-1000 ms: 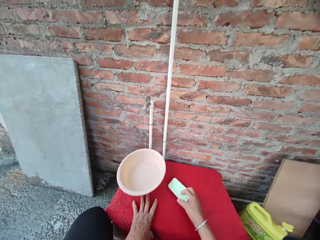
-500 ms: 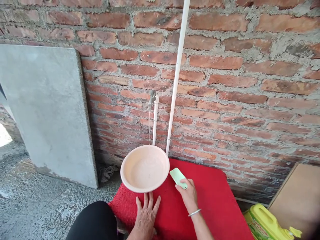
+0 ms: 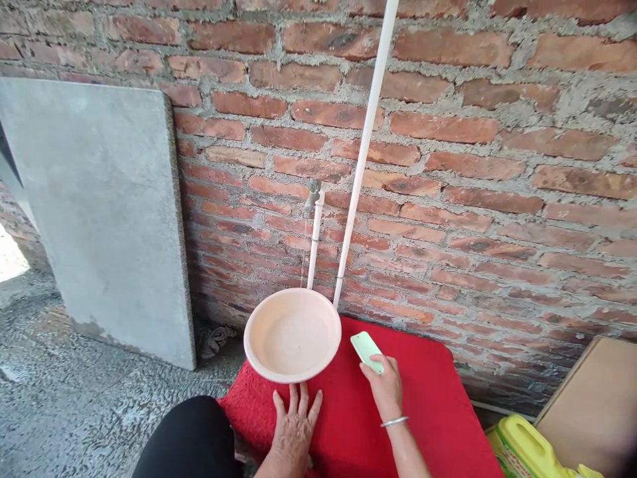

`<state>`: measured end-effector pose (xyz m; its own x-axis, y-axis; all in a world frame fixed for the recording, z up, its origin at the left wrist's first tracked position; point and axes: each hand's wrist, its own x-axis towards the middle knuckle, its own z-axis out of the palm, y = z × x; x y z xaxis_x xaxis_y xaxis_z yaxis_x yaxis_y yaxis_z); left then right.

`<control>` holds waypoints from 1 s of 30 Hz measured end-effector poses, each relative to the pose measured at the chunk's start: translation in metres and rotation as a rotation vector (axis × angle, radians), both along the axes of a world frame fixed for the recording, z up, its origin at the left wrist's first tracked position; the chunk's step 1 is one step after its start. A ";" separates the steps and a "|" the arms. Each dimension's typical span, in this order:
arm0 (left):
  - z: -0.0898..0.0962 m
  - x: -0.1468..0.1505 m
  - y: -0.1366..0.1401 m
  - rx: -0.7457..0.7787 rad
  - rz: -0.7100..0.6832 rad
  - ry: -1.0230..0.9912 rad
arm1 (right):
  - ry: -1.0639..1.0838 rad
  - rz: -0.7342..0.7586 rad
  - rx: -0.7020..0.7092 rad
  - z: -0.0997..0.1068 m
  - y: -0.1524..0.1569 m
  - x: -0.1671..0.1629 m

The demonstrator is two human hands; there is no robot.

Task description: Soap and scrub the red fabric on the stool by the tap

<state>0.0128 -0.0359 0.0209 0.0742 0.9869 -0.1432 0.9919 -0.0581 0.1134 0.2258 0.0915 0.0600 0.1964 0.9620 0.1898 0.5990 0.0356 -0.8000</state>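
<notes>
A pale pink basin [image 3: 293, 368] stands on a red cloth [image 3: 428, 392], its rim reaching under a thin stream of water from a grey tap [image 3: 312, 198]. My left hand [image 3: 295, 428] lies on the cloth at the basin's near side, fingers spread, their tips at or just under the rim; whether they touch it I cannot tell. To the right of the basin, my right hand [image 3: 384, 385] is closed on the near end of a pale green flat oblong piece [image 3: 365, 346] with rounded corners and a small dark spot near its far end. Its underside is hidden.
A brick wall [image 3: 448, 159] rises behind, with a long white pipe [image 3: 365, 143] and a short tap pipe [image 3: 314, 245]. On the left a grey slab [image 3: 104, 219] leans above wet floor. A yellow jug [image 3: 527, 448] and cardboard [image 3: 587, 398] stand at right.
My right hand with the green piece has moved slightly right, farther from the basin. My left hand stays by the rim. The whole view has shifted a little; water still runs.
</notes>
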 end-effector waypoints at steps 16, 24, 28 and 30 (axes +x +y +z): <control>-0.058 0.001 0.011 0.145 0.017 0.052 | -0.008 0.015 0.005 0.006 0.022 -0.018; -0.081 0.006 0.015 0.273 0.090 0.142 | -0.036 -0.034 -0.017 0.010 0.041 0.000; -0.078 0.006 0.013 0.282 0.099 0.154 | -0.044 -0.088 0.014 0.010 0.051 0.001; -0.077 0.004 0.012 0.273 0.096 0.157 | -0.042 -0.020 0.038 0.007 0.053 -0.017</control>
<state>0.0171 -0.0238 -0.0560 -0.0235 0.9918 0.1256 0.9984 0.0297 -0.0480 0.2086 0.1449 0.0666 0.2064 0.9499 0.2346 0.6330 0.0532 -0.7723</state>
